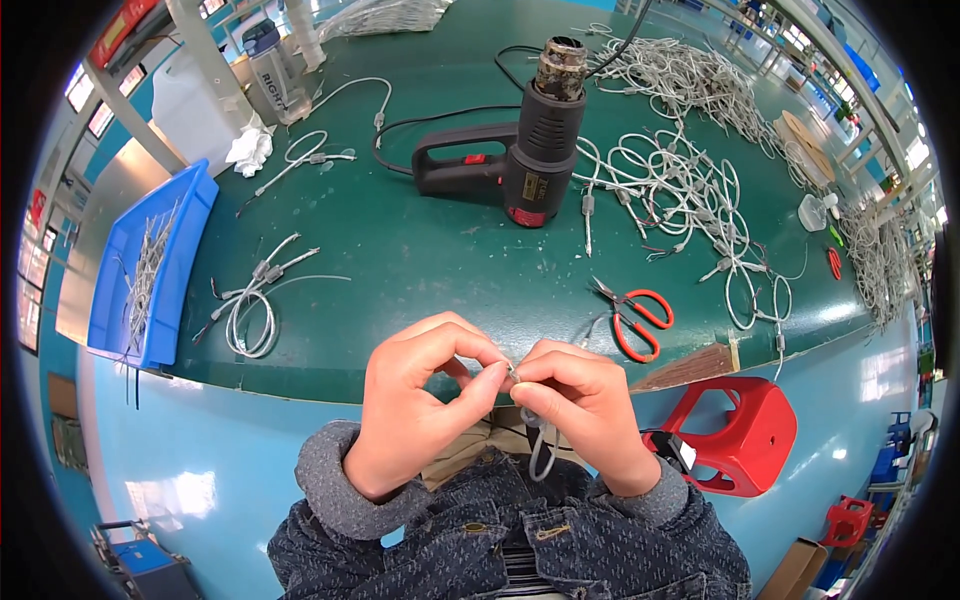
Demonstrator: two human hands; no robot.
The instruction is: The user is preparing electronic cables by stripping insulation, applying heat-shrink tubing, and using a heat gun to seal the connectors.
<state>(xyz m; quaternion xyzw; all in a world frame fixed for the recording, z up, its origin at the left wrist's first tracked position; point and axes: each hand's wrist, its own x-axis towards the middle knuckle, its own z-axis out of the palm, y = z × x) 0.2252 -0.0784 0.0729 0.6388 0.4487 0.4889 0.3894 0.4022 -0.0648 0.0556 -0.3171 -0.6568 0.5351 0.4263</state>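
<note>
Head view: here we are, L hand (400, 395) and R hand (592, 400) nearly tip to tip, thumb and index of each pinching the fine end of a lt-grey cable (533, 419), its smooth, bendy loop hanging below; exact bit btwn fingertips too small to read. On the smooth, shiny green tabletop (420, 260) we've a blk plastic heat gun (540, 150), upright w/ scorched metal nozzle, and cutters (625, 301) w/ curved red grips nr R hand. Coiled cable (268, 345) to the L, tangled heap (690, 80) far R. Containers now: oblong blue plastic tray (178, 270) holding thin grey wires (148, 270), some ends poking over the rim; clear bottle (272, 75) w/ dark lid, contents we can't tell.
</note>
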